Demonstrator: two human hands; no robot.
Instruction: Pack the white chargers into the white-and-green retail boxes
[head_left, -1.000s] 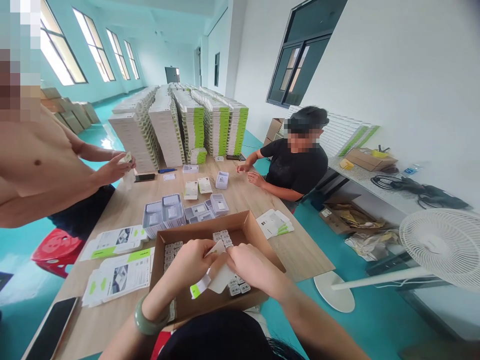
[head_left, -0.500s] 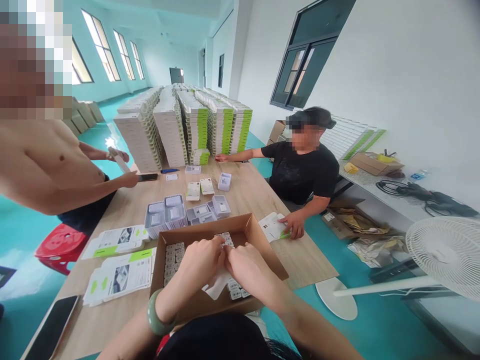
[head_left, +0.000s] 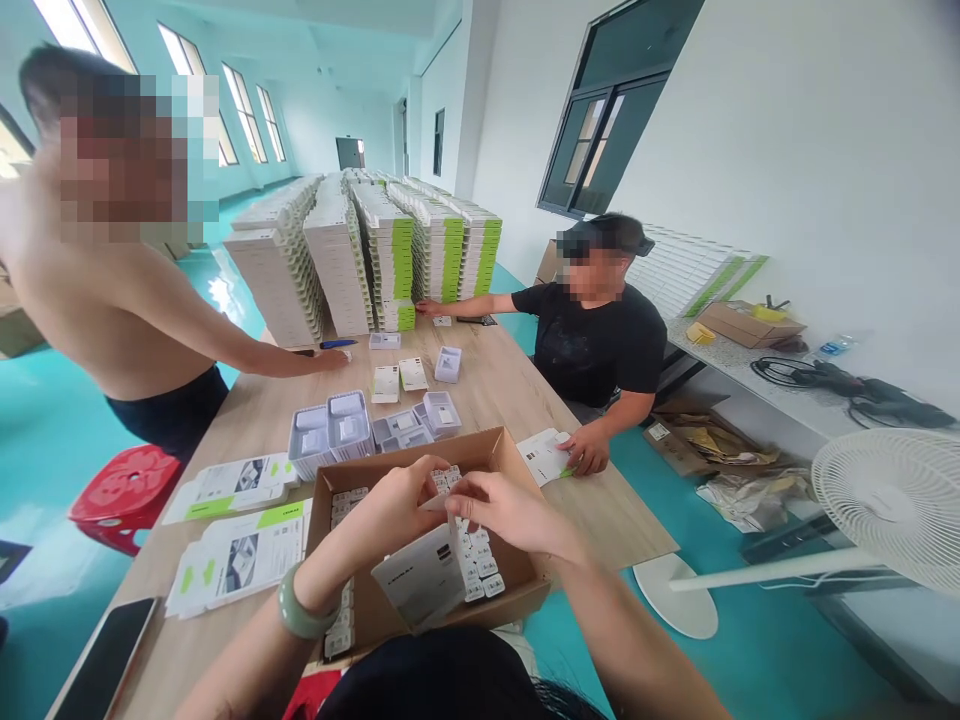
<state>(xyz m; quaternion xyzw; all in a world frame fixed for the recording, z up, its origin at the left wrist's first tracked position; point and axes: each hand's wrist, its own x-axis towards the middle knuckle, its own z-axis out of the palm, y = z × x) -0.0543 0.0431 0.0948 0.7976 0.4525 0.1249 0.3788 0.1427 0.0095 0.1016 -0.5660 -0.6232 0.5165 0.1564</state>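
Both of my hands hold a white printed carton (head_left: 421,582) above an open cardboard box (head_left: 521,470). My left hand (head_left: 397,505) is closed on the carton's upper edge, with some fingers hidden behind the wrist. My right hand (head_left: 501,510) pinches a flap at the top of the carton. The carton hangs tilted, its printed panel facing me. Below it, rows of small white labelled pieces (head_left: 480,570) lie in the cardboard box, and more pieces (head_left: 341,620) line its left side.
Flat printed cartons (head_left: 236,555) and a phone (head_left: 105,660) lie left on the table. White plastic trays (head_left: 330,430) stand behind the box. A co-worker's hand (head_left: 589,447) rests on a carton at right; another person's hand (head_left: 337,360) reaches across far left. Stacked cartons (head_left: 375,250) stand behind.
The carton has turned, so its printed panel now shows, and my hands have opened out slightly. The person at left has leaned over and put a hand on the table.
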